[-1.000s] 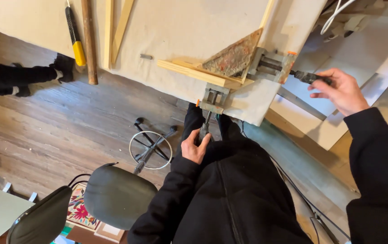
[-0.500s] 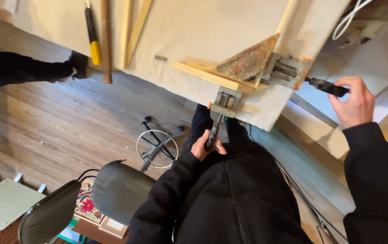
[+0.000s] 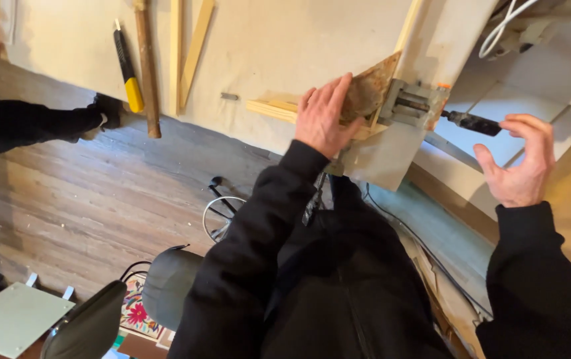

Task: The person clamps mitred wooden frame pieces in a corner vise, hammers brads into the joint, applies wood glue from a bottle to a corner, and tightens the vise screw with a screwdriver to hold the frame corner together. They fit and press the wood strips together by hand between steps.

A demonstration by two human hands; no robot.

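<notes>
The triangular wooden block [image 3: 368,90] sits clamped in the corner clamp [image 3: 411,106] at the worktop [image 3: 285,46] edge, over a wooden strip [image 3: 272,108]. It looks stiff, light and rough-faced, best pressed flat from above. The left hand [image 3: 325,118] lies spread on it, fingers loose, gripping nothing. The right hand [image 3: 521,163] hovers open just beyond the clamp's black handle [image 3: 473,122], not touching it
</notes>
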